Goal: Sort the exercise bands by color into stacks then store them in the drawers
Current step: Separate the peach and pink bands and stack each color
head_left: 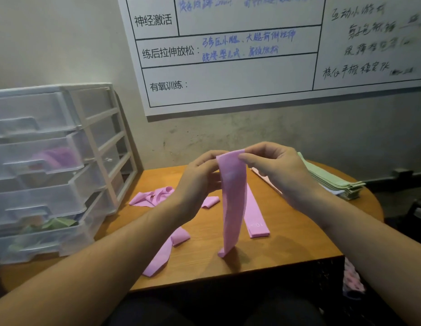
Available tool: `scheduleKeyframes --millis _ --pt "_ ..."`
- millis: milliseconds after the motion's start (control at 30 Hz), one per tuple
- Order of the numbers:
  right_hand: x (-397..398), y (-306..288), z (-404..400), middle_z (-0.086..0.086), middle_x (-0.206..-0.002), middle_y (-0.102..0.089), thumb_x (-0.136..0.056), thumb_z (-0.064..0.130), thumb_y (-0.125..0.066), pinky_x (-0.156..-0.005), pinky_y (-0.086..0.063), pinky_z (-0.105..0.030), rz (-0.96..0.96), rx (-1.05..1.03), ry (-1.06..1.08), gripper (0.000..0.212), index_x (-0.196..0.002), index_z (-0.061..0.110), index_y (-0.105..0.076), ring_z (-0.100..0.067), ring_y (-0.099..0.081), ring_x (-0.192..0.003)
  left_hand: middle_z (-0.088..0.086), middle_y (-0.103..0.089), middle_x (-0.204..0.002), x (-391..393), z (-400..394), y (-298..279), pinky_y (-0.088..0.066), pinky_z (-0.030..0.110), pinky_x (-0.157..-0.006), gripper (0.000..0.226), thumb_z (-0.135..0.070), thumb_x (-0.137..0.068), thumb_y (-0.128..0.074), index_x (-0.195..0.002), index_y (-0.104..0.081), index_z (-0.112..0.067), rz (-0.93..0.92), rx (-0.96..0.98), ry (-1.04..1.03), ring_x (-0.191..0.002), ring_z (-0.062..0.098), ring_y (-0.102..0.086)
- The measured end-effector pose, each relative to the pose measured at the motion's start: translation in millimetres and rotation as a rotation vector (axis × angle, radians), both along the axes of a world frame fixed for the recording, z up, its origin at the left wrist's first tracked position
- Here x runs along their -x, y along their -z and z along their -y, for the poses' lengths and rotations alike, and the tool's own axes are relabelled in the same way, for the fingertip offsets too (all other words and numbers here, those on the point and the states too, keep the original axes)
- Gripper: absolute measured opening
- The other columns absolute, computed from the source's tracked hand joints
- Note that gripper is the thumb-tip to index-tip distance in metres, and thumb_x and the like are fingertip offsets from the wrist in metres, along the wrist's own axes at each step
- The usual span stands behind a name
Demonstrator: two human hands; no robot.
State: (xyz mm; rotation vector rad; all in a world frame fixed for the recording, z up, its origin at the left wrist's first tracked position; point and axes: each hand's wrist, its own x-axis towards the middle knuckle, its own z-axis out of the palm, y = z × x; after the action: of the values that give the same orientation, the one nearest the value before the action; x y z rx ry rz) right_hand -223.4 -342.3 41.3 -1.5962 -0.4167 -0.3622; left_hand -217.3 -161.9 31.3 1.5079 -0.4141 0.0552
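A pink exercise band (232,203) hangs upright above the wooden table (287,250), its lower end touching the tabletop. My left hand (200,182) and my right hand (275,170) both pinch its top edge. A flat stack of pink bands (256,220) lies just behind it. Loose pink bands lie crumpled at the left (153,196) and stretched along the near left (164,252). A stack of green bands (332,180) sits at the right. The clear plastic drawer unit (44,165) stands at the left.
One drawer holds purple bands (56,156) and a lower one holds green bands (56,224). A whiteboard (252,55) with writing hangs on the wall behind. Some pink fabric (353,278) hangs below the table's right corner.
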Motion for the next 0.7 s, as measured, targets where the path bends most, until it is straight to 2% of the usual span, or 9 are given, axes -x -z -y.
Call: scheduleKeyframes --millis 100,167,233,333,433,533,600,700 --pt "-3.7 -2.1 0.8 0.002 -0.069 -0.069 -0.088 0.015 -0.076 -0.059 -0.045 -0.016 -0.031 -0.076 0.022 0.007 -0.093 0.01 -0.076 -0.005 -0.059 -0.065 0.018 -0.071 -0.114 2.0 9.2 -1.1 -0.051 0.038 -0.082 0.038 -0.024 -0.1 -0.042 -0.126 -0.062 -0.006 -0.05 0.101 0.073 -0.097 0.028 -0.067" --pt "-7.1 -2.0 2.6 -0.002 -0.07 -0.069 -0.089 0.016 -0.075 -0.058 -0.045 -0.02 -0.065 -0.101 0.024 0.009 -0.096 0.01 -0.075 -0.009 -0.058 -0.066 0.015 -0.071 -0.118 2.6 13.7 -2.3 -0.05 0.039 -0.085 0.045 -0.034 -0.104 -0.031 -0.125 -0.064 -0.011 -0.073 0.132 0.08 -0.101 0.029 -0.066" --pt "-9.5 -0.3 4.8 -0.003 -0.071 -0.068 -0.09 0.017 -0.074 -0.057 -0.043 -0.021 -0.083 -0.12 0.012 0.013 -0.1 0.009 -0.074 -0.011 -0.057 -0.067 0.012 -0.071 -0.119 2.5 18.5 -1.8 -0.051 0.039 -0.084 0.045 -0.044 -0.104 -0.037 -0.124 -0.066 -0.016 -0.053 0.067 0.036 -0.103 0.029 -0.067" --pt "-12.1 2.8 8.6 -0.003 -0.074 -0.067 -0.092 0.018 -0.071 -0.057 -0.044 -0.02 -0.072 -0.127 0.0 0.018 -0.106 0.007 -0.071 -0.01 -0.057 -0.068 0.009 -0.07 -0.115 0.4 24.0 3.8 -0.057 0.039 -0.08 0.027 -0.031 -0.103 -0.053 -0.126 -0.061 -0.018 0.055 -0.086 -0.041 -0.098 0.019 -0.069" --pt "-15.4 6.2 12.3 -0.002 -0.073 -0.065 -0.092 0.017 -0.071 -0.057 -0.044 -0.021 -0.063 -0.142 0.007 0.016 -0.105 0.007 -0.07 -0.007 -0.056 -0.064 0.004 -0.071 -0.119 -0.6 29.9 9.5 -0.056 0.039 -0.09 0.028 -0.02 -0.105 -0.051 -0.131 -0.06 -0.02 0.126 -0.16 -0.013 -0.105 0.015 -0.067" --pt "-18.7 11.5 14.3 -0.004 -0.072 -0.063 -0.091 0.014 -0.072 -0.054 -0.041 -0.023 -0.06 -0.159 0.009 0.011 -0.099 0.011 -0.065 -0.011 -0.053 -0.061 0.005 -0.071 -0.119 -0.5 37.5 9.4 -0.055 0.042 -0.093 0.025 -0.017 -0.106 -0.047 -0.124 -0.063 -0.025 0.097 -0.161 -0.019 -0.109 0.02 -0.067" --pt "-24.0 20.1 16.3 -0.004 -0.07 -0.059 -0.091 0.016 -0.072 -0.052 -0.038 -0.025 -0.09 -0.179 0.023 0.016 -0.097 0.013 -0.058 -0.013 -0.048 -0.057 0.005 -0.073 -0.113 -3.5 41.8 10.2 -0.057 0.04 -0.086 0.022 -0.016 -0.106 -0.046 -0.116 -0.065 -0.024 0.055 -0.132 -0.033 -0.102 0.022 -0.07" --pt "-32.7 37.3 21.0 0.005 -0.065 -0.059 -0.093 0.035 -0.071 -0.054 -0.039 -0.027 -0.181 -0.126 0.037 0.023 -0.094 0.019 -0.055 -0.011 -0.047 -0.055 0.001 -0.073 -0.097 -10.8 46.3 10.6 -0.055 0.025 -0.065 0.021 -0.016 -0.106 -0.045 -0.116 -0.063 -0.017 -0.005 -0.079 -0.047 -0.081 0.011 -0.068"
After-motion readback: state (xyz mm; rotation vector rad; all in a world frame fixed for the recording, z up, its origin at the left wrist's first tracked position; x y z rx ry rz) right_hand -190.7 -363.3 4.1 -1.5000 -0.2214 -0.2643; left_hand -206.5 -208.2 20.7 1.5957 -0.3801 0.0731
